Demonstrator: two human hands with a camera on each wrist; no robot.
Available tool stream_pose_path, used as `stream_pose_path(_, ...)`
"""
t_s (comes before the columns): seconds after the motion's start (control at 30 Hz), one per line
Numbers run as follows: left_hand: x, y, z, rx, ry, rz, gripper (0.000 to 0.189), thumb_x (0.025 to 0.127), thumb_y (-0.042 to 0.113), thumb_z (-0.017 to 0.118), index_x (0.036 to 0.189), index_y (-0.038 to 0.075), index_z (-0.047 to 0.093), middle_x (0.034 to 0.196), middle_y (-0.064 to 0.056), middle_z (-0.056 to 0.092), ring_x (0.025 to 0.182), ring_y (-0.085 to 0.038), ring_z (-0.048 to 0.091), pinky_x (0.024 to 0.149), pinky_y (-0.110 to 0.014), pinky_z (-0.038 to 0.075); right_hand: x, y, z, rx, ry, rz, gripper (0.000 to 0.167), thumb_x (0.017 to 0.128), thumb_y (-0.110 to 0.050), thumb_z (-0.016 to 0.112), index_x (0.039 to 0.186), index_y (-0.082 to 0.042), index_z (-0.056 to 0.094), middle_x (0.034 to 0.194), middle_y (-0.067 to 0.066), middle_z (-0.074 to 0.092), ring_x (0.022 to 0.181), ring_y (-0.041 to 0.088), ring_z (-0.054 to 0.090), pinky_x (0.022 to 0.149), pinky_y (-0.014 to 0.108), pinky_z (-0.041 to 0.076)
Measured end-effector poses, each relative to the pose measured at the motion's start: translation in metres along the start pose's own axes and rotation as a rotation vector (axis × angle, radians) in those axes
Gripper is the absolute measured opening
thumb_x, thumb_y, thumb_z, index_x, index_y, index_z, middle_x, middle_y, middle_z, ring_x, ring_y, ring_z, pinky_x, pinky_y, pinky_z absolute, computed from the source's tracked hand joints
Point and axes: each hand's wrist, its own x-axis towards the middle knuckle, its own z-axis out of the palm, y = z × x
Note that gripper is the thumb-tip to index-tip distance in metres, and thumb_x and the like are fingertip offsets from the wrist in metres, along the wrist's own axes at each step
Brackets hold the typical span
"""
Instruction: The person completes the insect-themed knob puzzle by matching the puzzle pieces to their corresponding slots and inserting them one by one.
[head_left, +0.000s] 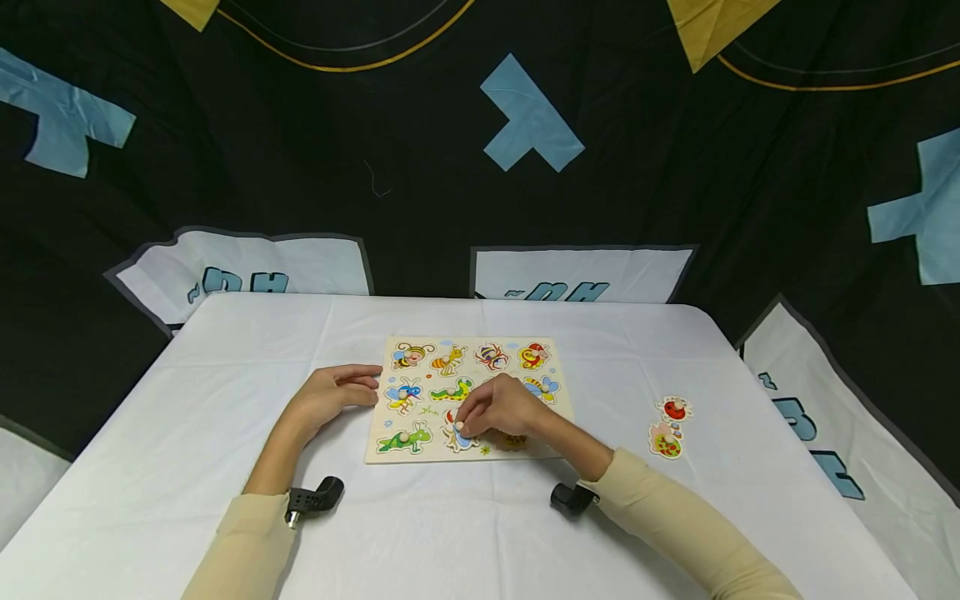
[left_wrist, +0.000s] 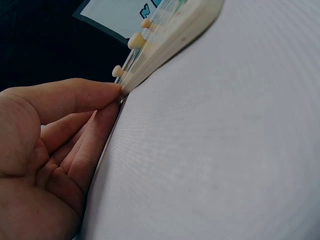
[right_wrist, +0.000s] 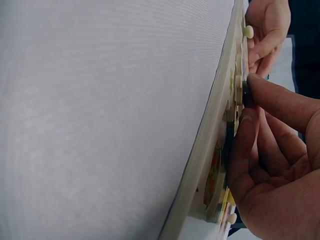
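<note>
A wooden insect puzzle board point(head_left: 427, 457) with knobbed pieces lies on the white table. At its left edge my left hand point(head_left: 330, 398) holds the rim, with thumb and fingertips together in the left wrist view. My right hand point(head_left: 504, 406) is over the lower middle of the board. Its thumb and index finger pinch a blue-winged insect piece point(head_left: 460, 438) by the knob, at its place in the lower row. The fingers partly cover this piece. Beneath the right hand a brownish piece point(head_left: 513, 442) is partly hidden.
Right of the board, a red ladybug piece point(head_left: 677, 408) and a yellow-green piece with red spots point(head_left: 665, 441) lie on the white tablecloth point(head_left: 420, 533). A black curtain point(head_left: 300, 150) hangs behind the table. Each wrist carries a black camera point(head_left: 317, 496).
</note>
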Motion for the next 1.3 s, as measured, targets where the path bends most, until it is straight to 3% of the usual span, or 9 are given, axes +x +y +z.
stream_pose_path(0.6, -0.0004, 0.0007, 0.0014, -0.004, 0.006, -0.007, 0.056, 0.084, 0.017, 0.078, 0.138, 0.013, 0.064, 0.124, -0.01, 0.07, 0.105, -0.013, 0.065, 0.105, -0.04, 0.038, 0.0015, 0.0013, 0.0031, -0.003, 0.006, -0.006, 0.011, 0.077, -0.013, 0.087, 0.086, -0.012, 0.081, 0.074, 0.0, 0.075, 0.068, 0.008, 0.063, 0.064, 0.023, 0.047)
stream_pose_path(0.9, 0.0012, -0.0013, 0.0006, 0.004, 0.012, -0.029, 0.056, 0.084, 0.019, 0.078, 0.138, 0.016, 0.064, 0.124, -0.008, 0.07, 0.12, -0.023, 0.059, 0.108, -0.044, 0.037, 0.0016, 0.0004, 0.0047, -0.035, 0.008, -0.011, 0.01, 0.077, -0.013, 0.087, 0.086, -0.014, 0.082, 0.074, -0.002, 0.075, 0.071, 0.008, 0.064, 0.066, 0.024, 0.046)
stream_pose_path(1.3, 0.001, 0.0004, 0.0012, 0.005, 0.009, -0.026, 0.056, 0.084, 0.019, 0.078, 0.138, 0.015, 0.064, 0.124, -0.009, 0.07, 0.117, -0.021, 0.059, 0.104, -0.039, 0.038, 0.0014, -0.0001, 0.0035, -0.019, -0.004, -0.008, 0.011, 0.078, -0.012, 0.086, 0.087, -0.013, 0.082, 0.075, -0.001, 0.075, 0.07, 0.008, 0.063, 0.063, 0.023, 0.045)
